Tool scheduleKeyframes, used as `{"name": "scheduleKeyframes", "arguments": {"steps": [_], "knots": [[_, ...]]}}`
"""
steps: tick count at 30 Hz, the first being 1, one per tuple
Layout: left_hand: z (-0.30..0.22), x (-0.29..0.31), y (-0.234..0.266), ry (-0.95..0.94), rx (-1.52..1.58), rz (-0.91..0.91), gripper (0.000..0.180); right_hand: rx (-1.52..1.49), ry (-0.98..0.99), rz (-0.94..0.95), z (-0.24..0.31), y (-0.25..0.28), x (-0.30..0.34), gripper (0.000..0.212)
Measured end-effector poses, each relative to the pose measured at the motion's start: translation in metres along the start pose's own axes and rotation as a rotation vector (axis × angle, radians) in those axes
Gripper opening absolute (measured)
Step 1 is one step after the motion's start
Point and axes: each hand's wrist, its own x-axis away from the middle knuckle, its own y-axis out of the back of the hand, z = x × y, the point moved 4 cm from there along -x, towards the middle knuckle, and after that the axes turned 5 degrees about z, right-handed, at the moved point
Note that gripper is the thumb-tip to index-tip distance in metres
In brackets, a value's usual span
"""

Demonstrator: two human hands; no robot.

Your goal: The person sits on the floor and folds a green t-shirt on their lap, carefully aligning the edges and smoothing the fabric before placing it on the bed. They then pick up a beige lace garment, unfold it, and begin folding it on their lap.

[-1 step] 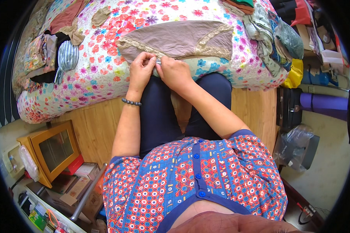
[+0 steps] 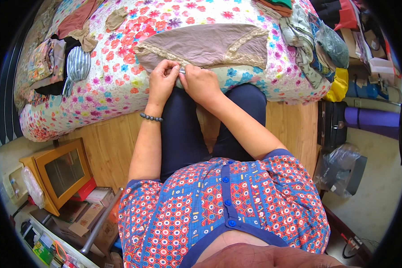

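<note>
No shift: hands [image 2: 182,80] on taupe garment [image 2: 205,44]

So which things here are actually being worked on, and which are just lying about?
In hand:
- taupe lace-trimmed garment, near edge pinched
- left hand
- right hand

Lying about:
- striped garment
- clothes pile
- yellow bag
- purple roll
- wooden-framed box

Home bedroom. Bed [image 2: 120,96] with flowered quilt fills upper part of view; loose clothes lie at its left edge [image 2: 62,62], more garments heaped at right edge [image 2: 312,44]. Wooden floor [image 2: 107,147] beside bed. Small yellow glass-fronted cabinet [image 2: 60,174] at lower left, boxes [image 2: 91,210] just beside it. Rolled purple mat [image 2: 373,120] and dark bags [image 2: 332,125] along right wall
</note>
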Motion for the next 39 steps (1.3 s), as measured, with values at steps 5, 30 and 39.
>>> {"name": "scheduleKeyframes", "arguments": {"steps": [5, 30, 39], "knots": [[0.005, 0.001, 0.004, 0.03, 0.009, 0.009, 0.012, -0.027, -0.001, 0.026, -0.002, 0.001, 0.002, 0.026], [-0.038, 0.009, 0.179, -0.271, -0.901, -0.574, 0.016, -0.547, -0.279, -0.082, -0.077, 0.045, 0.076, 0.029], [-0.074, 0.003, -0.075, -0.51, -0.554, 0.201, 0.009, -1.416, -0.494, -0.189, -0.124, 0.064, 0.092, 0.029]]}}
